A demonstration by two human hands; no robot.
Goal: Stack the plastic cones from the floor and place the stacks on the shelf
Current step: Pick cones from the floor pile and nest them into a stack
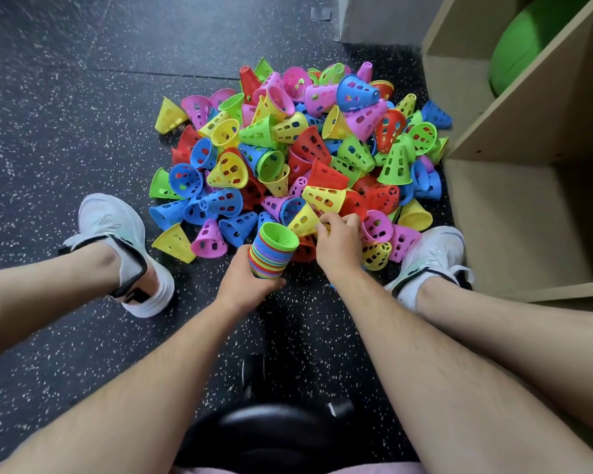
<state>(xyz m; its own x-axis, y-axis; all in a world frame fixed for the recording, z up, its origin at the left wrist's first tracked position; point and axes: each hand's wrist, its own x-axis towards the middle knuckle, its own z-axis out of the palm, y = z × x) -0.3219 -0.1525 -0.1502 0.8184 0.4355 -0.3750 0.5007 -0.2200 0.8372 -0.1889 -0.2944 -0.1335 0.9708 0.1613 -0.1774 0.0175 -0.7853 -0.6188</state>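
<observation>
A big pile of perforated plastic cones [298,155] in yellow, green, blue, red and pink lies on the dark speckled floor. My left hand [245,283] grips a stack of nested cones [271,251] from below, its green cone on top with the opening facing up. My right hand [339,242] reaches into the near edge of the pile, and its fingers pinch the rim of a yellow cone [303,220]. The wooden shelf [514,213] stands at the right, right beside the pile.
My two feet in white shoes [124,248] [428,258] sit on either side of the pile's near edge. A green ball [531,42] rests in an upper shelf compartment. A black stool seat [264,436] is below me. A grey wall base stands behind the pile.
</observation>
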